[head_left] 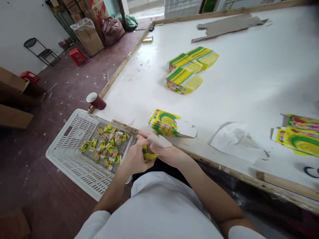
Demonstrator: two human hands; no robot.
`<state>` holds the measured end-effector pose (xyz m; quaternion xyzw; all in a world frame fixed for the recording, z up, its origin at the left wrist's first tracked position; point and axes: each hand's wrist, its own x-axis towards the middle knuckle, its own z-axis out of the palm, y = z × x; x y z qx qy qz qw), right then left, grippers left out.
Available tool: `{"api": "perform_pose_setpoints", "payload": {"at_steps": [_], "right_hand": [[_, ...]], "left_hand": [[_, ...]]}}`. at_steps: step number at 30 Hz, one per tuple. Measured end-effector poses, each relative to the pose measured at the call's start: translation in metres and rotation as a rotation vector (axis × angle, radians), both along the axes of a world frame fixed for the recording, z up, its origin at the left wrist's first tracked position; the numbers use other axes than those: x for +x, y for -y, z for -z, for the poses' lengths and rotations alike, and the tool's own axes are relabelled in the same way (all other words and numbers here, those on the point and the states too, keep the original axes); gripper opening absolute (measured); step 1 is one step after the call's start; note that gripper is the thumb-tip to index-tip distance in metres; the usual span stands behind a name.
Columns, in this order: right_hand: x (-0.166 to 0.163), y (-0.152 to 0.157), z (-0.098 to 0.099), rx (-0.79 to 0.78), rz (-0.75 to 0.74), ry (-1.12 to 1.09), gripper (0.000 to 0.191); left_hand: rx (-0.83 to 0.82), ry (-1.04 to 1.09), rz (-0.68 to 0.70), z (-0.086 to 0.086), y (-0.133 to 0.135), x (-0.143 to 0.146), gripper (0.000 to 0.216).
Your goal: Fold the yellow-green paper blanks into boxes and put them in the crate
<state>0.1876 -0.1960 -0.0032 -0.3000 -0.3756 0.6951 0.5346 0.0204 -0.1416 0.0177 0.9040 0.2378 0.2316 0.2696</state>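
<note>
Close to my body, at the table's near edge, both hands hold one small yellow and green carton [148,154] with a white flap [159,141] standing up. My left hand [136,156] is wrapped round its left side. My right hand [168,154] grips it from the right, with the flap by its fingers. Part of the carton is hidden by my fingers. Just beyond my hands, a stack of flat yellow and green cartons [165,123] lies on the table. Left of my hands, a white plastic basket [82,179] holds several small yellow cartons [109,149].
Bundled yellow cartons [185,79] lie mid-table, and more flat cartons [301,136] at the right. Crumpled white paper [236,141] is near the front edge. A maroon mug [99,103] stands at the left corner. Torn cardboard [229,26] lies at the back; red stools [77,56] stand on the floor.
</note>
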Motion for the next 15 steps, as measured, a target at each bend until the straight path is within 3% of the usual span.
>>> {"api": "perform_pose_setpoints", "payload": {"at_steps": [4,7,12,15], "right_hand": [[-0.002,0.008,0.006,0.26,0.244,0.366,0.083],[-0.002,0.014,0.007,0.444,0.312,0.668,0.069],[-0.001,0.011,0.016,0.416,0.617,0.852,0.064],[0.0,0.01,0.019,0.43,0.646,0.849,0.066]], "left_hand": [[-0.144,-0.041,0.034,0.0,-0.002,0.001,0.076],[-0.137,-0.02,0.017,0.005,-0.004,0.003,0.087],[0.078,-0.057,-0.177,0.007,-0.003,0.007,0.07],[0.088,-0.068,-0.222,0.002,-0.004,0.005,0.058]]}}
